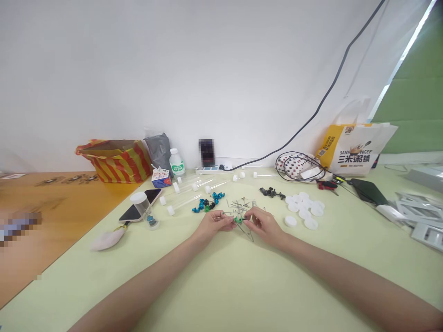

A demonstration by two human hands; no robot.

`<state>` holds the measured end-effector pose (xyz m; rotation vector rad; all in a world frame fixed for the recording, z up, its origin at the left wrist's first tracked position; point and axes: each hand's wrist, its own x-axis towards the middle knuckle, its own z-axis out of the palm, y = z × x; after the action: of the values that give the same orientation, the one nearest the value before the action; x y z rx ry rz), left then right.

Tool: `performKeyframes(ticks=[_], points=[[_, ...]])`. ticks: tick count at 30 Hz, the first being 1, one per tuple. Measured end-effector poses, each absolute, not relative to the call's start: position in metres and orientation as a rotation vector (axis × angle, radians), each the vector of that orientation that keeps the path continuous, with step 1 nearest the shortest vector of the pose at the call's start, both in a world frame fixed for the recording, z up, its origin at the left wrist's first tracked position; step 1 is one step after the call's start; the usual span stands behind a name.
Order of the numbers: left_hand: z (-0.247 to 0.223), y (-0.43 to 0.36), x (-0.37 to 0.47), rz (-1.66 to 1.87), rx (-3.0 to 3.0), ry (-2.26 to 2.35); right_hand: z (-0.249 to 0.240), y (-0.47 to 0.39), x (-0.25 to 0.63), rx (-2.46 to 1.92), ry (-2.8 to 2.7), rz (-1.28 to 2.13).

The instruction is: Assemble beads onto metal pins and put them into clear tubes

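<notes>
On the pale green table (pixel 221 276), both hands meet at the middle: the left hand (pixel 213 222) pinches a thin metal pin (pixel 226 214) between thumb and fingertips, and the right hand (pixel 263 222) is closed on a small green bead (pixel 237 220) that sits between the two hands, just above the tabletop. Just behind lie loose pins (pixel 242 204) and blue beads (pixel 207 203); white caps (pixel 304 210) lie to the right, capped tubes (pixel 188 191) to the left

Surface: you work at a pale green table (pixel 221 276).
On it: white round caps (pixel 304 210), clear plastic tubes (pixel 188 189), blue and black beads (pixel 207 203), thin metal pins (pixel 240 204), a black phone (pixel 140 205).
</notes>
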<state>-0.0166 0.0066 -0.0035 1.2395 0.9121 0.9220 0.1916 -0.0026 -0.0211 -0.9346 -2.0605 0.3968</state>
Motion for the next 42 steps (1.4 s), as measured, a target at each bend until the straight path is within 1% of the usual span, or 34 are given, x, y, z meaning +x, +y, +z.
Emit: performKeyframes(ticks=[12, 42], points=[[-0.0039, 0.0068, -0.0163, 0.949, 1.227, 0.902, -0.0224, -0.0005, 0.1916, -0.937, -2.022, 0.449], [-0.0029, 0.008, -0.0171, 0.918, 1.242, 0.91, -0.0192, -0.001, 0.1926, -0.907, -2.031, 0.371]])
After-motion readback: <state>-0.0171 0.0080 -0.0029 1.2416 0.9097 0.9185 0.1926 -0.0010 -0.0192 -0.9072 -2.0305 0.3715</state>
